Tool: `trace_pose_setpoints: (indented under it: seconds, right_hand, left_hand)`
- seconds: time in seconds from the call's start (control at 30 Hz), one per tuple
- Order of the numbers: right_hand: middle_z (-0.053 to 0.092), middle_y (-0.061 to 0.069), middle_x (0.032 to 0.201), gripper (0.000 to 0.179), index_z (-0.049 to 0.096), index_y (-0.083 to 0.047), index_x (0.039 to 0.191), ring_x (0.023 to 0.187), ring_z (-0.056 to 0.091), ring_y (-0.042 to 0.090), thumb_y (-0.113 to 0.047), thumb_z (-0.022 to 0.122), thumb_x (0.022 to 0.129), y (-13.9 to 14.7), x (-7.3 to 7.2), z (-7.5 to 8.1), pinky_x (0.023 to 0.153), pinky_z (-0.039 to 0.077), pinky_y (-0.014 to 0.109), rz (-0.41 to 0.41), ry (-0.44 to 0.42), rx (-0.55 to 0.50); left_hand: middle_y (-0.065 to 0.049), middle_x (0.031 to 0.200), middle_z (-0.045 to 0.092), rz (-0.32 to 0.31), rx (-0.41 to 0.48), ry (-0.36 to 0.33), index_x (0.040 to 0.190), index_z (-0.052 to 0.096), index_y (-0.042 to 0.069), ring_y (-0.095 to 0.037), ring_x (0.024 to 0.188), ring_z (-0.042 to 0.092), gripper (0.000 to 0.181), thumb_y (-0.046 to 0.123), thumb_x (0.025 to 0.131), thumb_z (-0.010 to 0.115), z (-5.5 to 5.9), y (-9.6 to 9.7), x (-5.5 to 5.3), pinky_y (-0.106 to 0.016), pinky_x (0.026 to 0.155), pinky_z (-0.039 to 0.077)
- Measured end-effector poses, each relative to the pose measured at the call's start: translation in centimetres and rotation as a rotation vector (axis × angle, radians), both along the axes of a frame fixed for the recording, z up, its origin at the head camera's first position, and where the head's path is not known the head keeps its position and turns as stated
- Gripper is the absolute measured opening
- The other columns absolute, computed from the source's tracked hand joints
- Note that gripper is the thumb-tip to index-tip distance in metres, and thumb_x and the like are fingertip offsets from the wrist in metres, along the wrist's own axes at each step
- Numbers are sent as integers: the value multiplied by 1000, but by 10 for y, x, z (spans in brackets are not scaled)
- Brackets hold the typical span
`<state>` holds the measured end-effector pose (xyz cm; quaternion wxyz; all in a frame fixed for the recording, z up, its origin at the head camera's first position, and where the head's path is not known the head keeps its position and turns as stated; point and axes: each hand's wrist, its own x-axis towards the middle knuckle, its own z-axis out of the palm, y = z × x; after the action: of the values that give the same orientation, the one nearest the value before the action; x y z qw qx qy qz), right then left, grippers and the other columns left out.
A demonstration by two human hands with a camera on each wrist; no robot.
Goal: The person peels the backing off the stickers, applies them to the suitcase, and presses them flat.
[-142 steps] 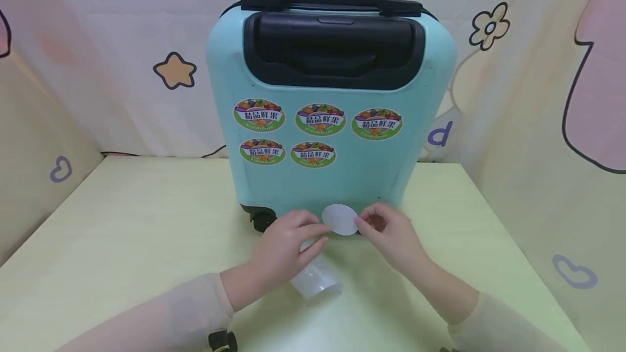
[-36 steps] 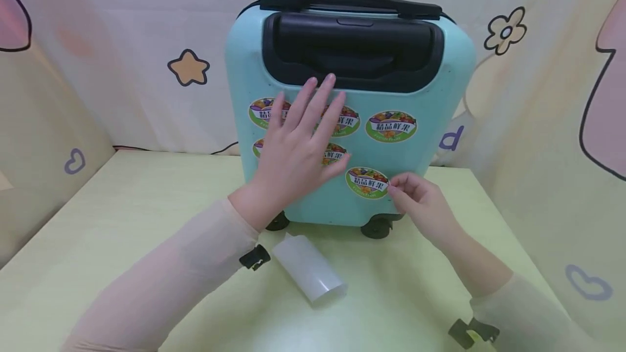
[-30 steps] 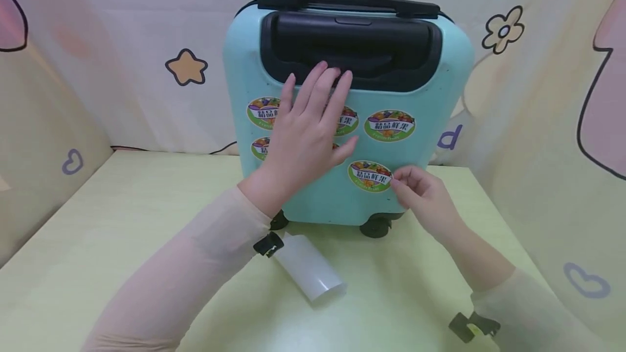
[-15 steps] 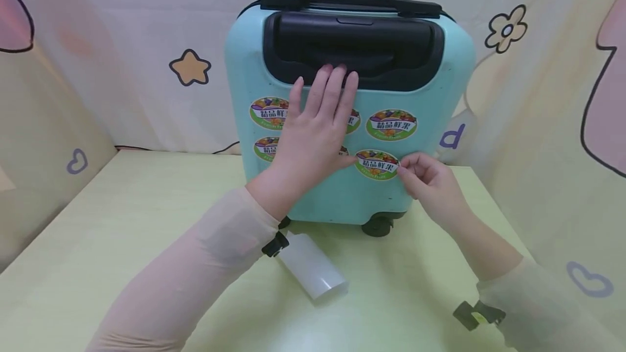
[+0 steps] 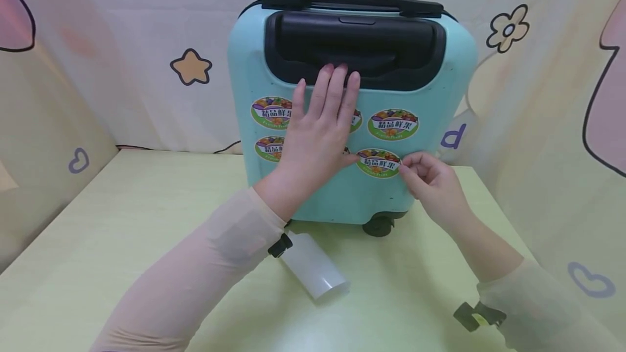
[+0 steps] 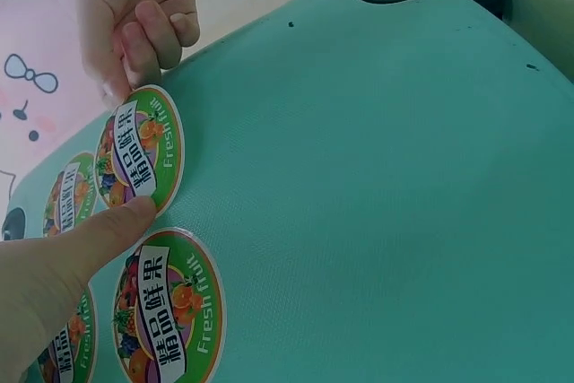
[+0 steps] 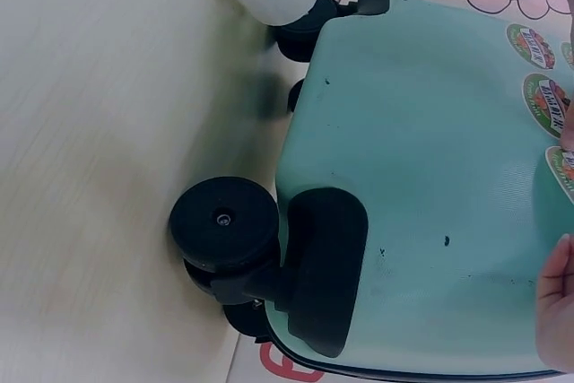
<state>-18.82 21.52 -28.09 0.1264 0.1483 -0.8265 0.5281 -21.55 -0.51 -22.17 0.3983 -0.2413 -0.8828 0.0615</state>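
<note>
A mint-green suitcase stands upright on the table, with oval "Fresh fruit" stickers on its face. At its right edge, my right hand pinches the lower-right sticker between thumb and fingers. That sticker lies at the end of the second row, below another sticker. My left hand is spread over the suitcase, fingertips on the black handle recess, partly covering several stickers. In the left wrist view, the left thumb touches the opposite edge of the pinched sticker. Whether that sticker lies fully flat I cannot tell.
A curled translucent sheet lies on the pale table in front of the suitcase. Black wheels support the suitcase. A patterned curtain hangs behind and at both sides.
Earlier both hands held the sticker low, white back showing. Now it faces outward; over the last second my right hand has raised it to the second row. The left hand has moved onto the suitcase.
</note>
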Motion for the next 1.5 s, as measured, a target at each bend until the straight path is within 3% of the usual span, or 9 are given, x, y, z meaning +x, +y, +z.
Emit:
trace_pose_setpoints:
  seconds: [0.5, 0.83, 1.0, 1.27, 1.37, 1.5]
  right_hand:
    - [49, -1, 63, 21, 55, 4, 99, 56, 43, 11, -17, 55, 94, -1, 1, -2, 48, 36, 23, -48, 27, 28]
    - [58, 17, 70, 20, 61, 2, 96, 57, 47, 11, -18, 58, 92, -5, 3, -5, 52, 38, 19, -184, 125, 129]
    - [57, 17, 67, 17, 62, 2, 93, 55, 46, 11, -14, 59, 92, -6, 3, -6, 51, 37, 19, -206, 177, 134]
    - [56, 14, 65, 15, 61, 3, 92, 55, 46, 11, -12, 59, 91, -9, 0, -9, 53, 38, 18, -213, 215, 105]
    - [56, 13, 65, 15, 61, 3, 93, 56, 47, 11, -12, 58, 91, -10, -1, -10, 54, 39, 17, -218, 221, 104]
    - [57, 14, 65, 16, 61, 3, 93, 56, 46, 11, -12, 58, 91, -11, -1, -9, 53, 39, 17, -215, 228, 110]
  left_hand:
    - [-18, 151, 13, 10, 16, -11, 148, 11, 3, -33, 138, 6, 122, 69, 63, 69, -3, 4, 1, -51, 108, 5]
    - [-19, 151, 14, 0, 24, -3, 148, 13, 3, -33, 138, 7, 115, 65, 68, 68, -4, 4, 2, -51, 108, 5]
    - [-19, 150, 16, -26, 42, 25, 148, 15, 2, -33, 138, 8, 106, 61, 74, 63, -5, 4, 2, -51, 108, 5]
    - [-19, 151, 15, -3, 59, 34, 148, 14, 3, -33, 138, 7, 110, 66, 71, 62, -7, 6, 1, -52, 108, 5]
    - [-19, 152, 11, -52, 75, 40, 148, 16, 6, -33, 139, 4, 112, 66, 69, 66, -11, 5, 1, -54, 108, 2]
    - [-18, 151, 17, -233, 26, 155, 145, 29, 13, -32, 139, 8, 88, 56, 77, 65, -29, -1, 2, -56, 107, 5]
